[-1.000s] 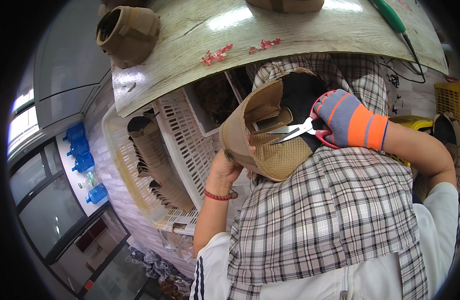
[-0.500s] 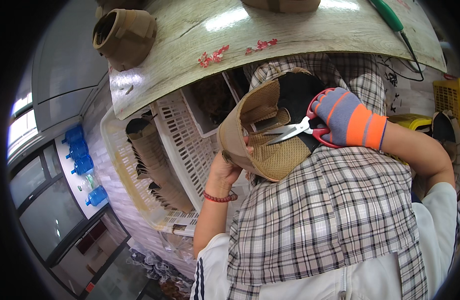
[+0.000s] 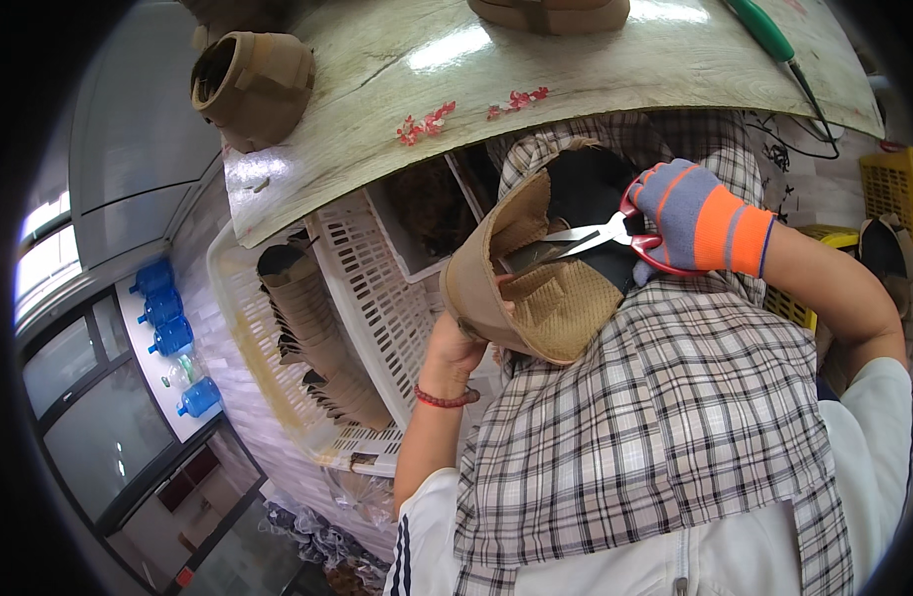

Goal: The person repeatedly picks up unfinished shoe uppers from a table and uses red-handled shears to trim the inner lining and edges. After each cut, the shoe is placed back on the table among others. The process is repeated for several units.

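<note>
My left hand (image 3: 456, 343) grips the near left side of a brown shoe upper (image 3: 566, 323), its fingers curled over the edge and partly hidden inside. The upper has a textured tan lining and a black section at its far end, and it is held tilted above my lap. In a grey and orange glove, my right hand (image 3: 697, 221) is closed round the red handles of a pair of scissors (image 3: 612, 233). Their blades point left into the upper's opening, close to the lining and my left fingers. The tips are hard to make out.
A wood-patterned table (image 3: 357, 129) lies ahead, bearing brown uppers (image 3: 278, 94) and a green-handled tool (image 3: 764, 30) with a cord. To the left stands a white plastic basket (image 3: 362, 268) beside stacked brown pieces (image 3: 312, 308). A yellow crate (image 3: 892, 189) is at the right.
The scissors have moved up and deeper into the upper, the blades now further toward its left wall. My right hand has risen slightly, and the upper has tipped a little.
</note>
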### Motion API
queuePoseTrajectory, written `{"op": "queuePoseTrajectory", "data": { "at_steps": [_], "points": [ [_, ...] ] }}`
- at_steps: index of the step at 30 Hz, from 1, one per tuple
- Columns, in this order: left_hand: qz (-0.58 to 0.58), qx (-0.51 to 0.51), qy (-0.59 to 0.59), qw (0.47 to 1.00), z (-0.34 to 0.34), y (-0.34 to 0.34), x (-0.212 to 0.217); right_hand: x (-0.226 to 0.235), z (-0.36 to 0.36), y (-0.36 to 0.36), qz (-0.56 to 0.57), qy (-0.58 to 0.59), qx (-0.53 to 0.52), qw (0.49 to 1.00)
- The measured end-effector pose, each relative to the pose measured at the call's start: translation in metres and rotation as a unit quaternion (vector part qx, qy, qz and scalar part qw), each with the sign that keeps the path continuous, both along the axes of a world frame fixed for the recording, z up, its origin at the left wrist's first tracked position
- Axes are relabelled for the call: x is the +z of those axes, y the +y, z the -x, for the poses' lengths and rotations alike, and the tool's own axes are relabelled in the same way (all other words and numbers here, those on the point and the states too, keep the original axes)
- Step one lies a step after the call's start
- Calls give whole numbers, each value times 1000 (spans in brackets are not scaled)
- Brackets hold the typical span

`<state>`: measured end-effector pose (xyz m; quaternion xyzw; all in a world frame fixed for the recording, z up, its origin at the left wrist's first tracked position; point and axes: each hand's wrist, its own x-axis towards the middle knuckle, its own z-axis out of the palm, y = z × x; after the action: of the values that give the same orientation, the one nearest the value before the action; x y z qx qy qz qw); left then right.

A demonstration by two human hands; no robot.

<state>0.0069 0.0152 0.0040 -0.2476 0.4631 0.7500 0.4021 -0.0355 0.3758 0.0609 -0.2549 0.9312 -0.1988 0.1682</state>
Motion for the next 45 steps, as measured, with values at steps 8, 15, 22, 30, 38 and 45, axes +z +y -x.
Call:
{"op": "queuePoseTrajectory", "data": {
  "at_steps": [8,15,22,30,38,45],
  "points": [
    [-10,9,-15,1000,3,7,7,-3,9,-9,-11,-54,34,998],
    [-3,20,-17,1000,3,6,3,9,14,-6,-47,-126,50,990],
    [-20,14,-29,999,8,11,11,9,15,-35,-49,-100,67,992],
    [-13,67,-46,997,-3,-5,-15,26,28,-54,-145,-206,114,961],
    [-13,40,-41,998,8,9,5,20,27,-61,-142,-196,114,964],
    [38,50,102,993,6,11,11,29,35,-37,-126,-283,87,947]
  ]
}}
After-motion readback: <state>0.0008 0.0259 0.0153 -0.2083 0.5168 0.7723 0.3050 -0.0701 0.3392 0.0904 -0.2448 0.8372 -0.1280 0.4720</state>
